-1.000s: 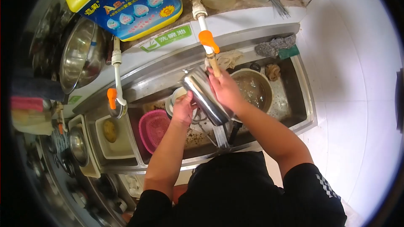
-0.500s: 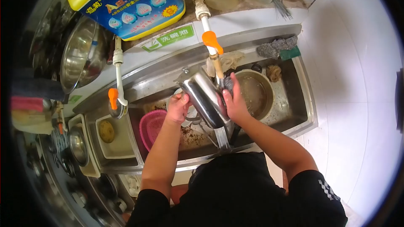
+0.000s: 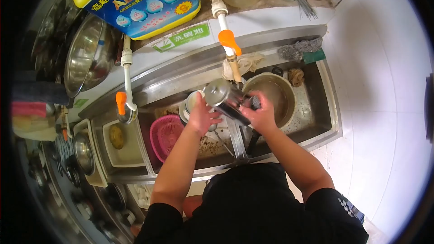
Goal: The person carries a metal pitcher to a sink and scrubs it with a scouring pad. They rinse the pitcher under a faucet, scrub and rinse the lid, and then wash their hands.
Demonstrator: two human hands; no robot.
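Note:
A shiny stainless steel cylinder-shaped pot (image 3: 228,101) is held tilted above the divider between two sink basins, one round end facing up toward me. My left hand (image 3: 202,116) is at its left side, fingers stretched and spread; whether they touch the metal I cannot tell. On the other side, my right hand (image 3: 262,115) is closed around a dark grey steel wool scrubber (image 3: 254,103), close against the pot's wall. Behind my left hand, partly hidden, a white bowl (image 3: 193,100) sits in the middle basin. A round basin of murky water (image 3: 275,99) stands beyond my right hand.
A pink basket (image 3: 165,136) lies in the middle sink (image 3: 210,156) among food scraps. Orange-handled taps (image 3: 229,41) hang over the sinks. A large detergent jug (image 3: 140,7) stands on the ledge. Grey scouring pads (image 3: 298,49) rest on the right rim.
The pot has turned so its round end faces up more. My left hand has loosened and spread its fingers; my right hand has moved slightly down and right with the scrubber.

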